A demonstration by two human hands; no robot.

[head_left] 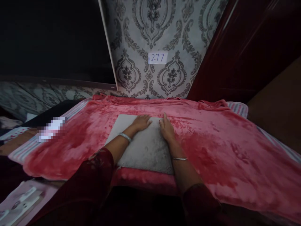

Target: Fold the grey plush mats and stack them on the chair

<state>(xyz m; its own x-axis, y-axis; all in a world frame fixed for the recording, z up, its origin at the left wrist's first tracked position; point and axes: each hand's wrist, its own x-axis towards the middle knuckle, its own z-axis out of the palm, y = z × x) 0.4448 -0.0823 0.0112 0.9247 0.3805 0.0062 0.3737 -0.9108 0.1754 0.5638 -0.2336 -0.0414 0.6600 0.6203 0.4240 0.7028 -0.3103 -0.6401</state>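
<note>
A grey, plush-looking folded cloth (145, 150) lies flat in a neat square on a red and pink fleece blanket (207, 150). My left hand (142, 122) rests palm down on the cloth's upper part, its fingers stretched to the right. At the cloth's upper right edge is my right hand (166, 127), fingers pointing away from me and thumb toward the left hand. Neither hand grips anything. Bracelets circle both wrists, and dark red sleeves cover the forearms.
Striped bedding (238, 109) shows under the blanket's edges. A large dark screen (51, 40) stands at the back left, and a dark red glossy panel (230, 53) rises at the right. The patterned wall bears a paper marked 277 (158, 57). A pink printed item (23, 201) lies lower left.
</note>
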